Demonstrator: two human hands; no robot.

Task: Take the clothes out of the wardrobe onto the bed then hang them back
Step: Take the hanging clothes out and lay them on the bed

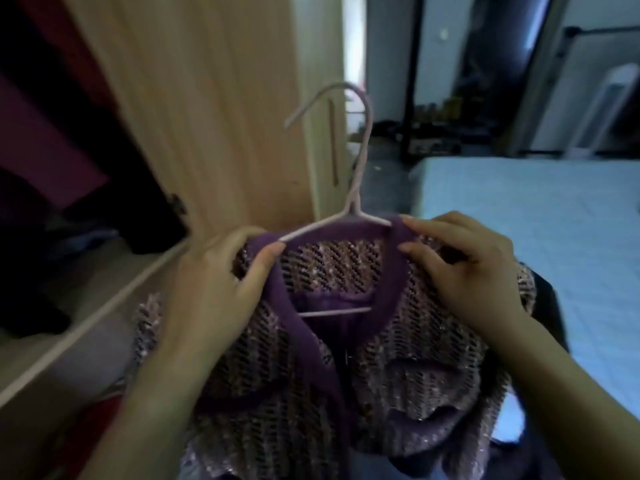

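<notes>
Both hands are up in front of the body, holding a purple knitted cardigan with a glittery pink-and-dark woven pattern [408,382] that is draped on a thin pale pink hanger [356,188]. The hanger hook points up and curls to the left, on no rail. Its two sloping arms run into the cardigan's shoulders, and its lower bar shows across the open neckline. Left hand [221,282]: the thumb lies over the solid purple collar band, just where the hanger's left arm goes under the knit. The other fingers curl round behind the shoulder, gripping the cardigan there. Right hand [464,268]: one fingertip sits on top of the collar band at the hanger's right arm with the thumb below it, pinching the band. Cannot tell whether the hanger arm is caught in that pinch too. The cardigan is held in the air between wardrobe and bed, front open, its lower part bunched toward the camera. To the left is an open light-wood wardrobe [207,98] with its panel upright and dark and maroon clothes [45,150] inside. More dark cloth lies on its pale bottom board. To the right, near, is a bed with a pale blue quilted cover [540,230]. Beyond stand a black metal frame [412,81] and a tall white unit [609,109], both blurred.
</notes>
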